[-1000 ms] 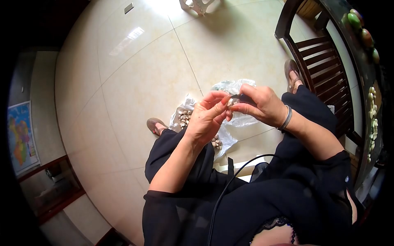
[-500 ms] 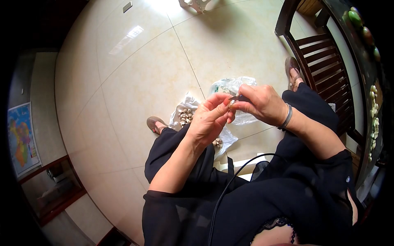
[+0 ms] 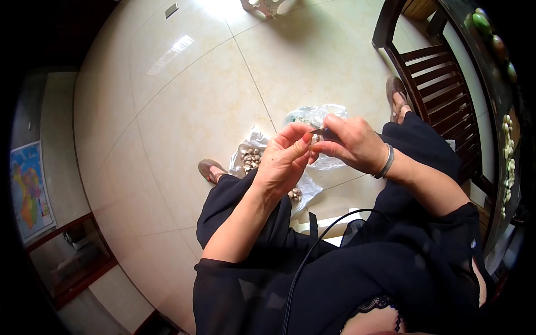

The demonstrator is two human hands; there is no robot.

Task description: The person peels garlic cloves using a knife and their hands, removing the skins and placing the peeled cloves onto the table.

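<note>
In front of me, above the floor, my left hand (image 3: 281, 161) and my right hand (image 3: 358, 145) meet at the fingertips. My right hand is closed around a small knife (image 3: 317, 132), its short blade pointing to the left fingers. A small pale piece is pinched in my left hand, mostly hidden by the fingers. Below lies a white plastic bag (image 3: 256, 137) bearing a heap of small brown-and-white pieces (image 3: 251, 159), perhaps garlic cloves or small mushrooms. More such pieces (image 3: 294, 194) show under my left wrist. A thin clear plastic bag (image 3: 330, 164) is spread behind my hands.
A dark slatted wooden chair (image 3: 441, 84) stands to the right. Beside it, a dark table edge holds a row of pale green pieces (image 3: 508, 156) and some green and reddish fruit (image 3: 482, 24). A black cable (image 3: 296, 279) crosses my lap. A phone-like object (image 3: 172, 10) lies on the tiled floor.
The knife blade has shifted slightly and shows more clearly against the left fingertips. Both hands otherwise stay close together in nearly the same place.
</note>
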